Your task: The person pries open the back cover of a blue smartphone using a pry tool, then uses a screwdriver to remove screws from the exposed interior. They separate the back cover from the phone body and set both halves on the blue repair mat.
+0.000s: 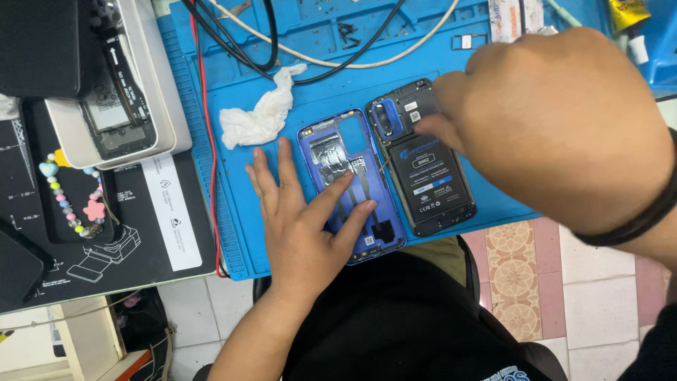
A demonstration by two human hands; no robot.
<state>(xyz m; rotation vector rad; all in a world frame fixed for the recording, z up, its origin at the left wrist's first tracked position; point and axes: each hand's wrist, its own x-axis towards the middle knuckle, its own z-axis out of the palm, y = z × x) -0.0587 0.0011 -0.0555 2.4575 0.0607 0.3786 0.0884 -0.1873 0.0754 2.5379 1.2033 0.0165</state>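
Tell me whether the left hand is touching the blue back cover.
Touching. The head view shows the left hand lying flat with two fingertips pressed on the inner face of the blue back cover, no gap visible.

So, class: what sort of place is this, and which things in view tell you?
Probably a phone repair bench. A blue repair mat carries an opened phone with its battery showing, the left hand rests on the detached blue back cover, and cables run across the top.

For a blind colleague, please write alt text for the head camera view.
On a blue work mat, the left hand presses flat on a detached blue phone back cover, while the right hand touches the top of an opened phone with its battery exposed. A crumpled white tissue lies nearby.
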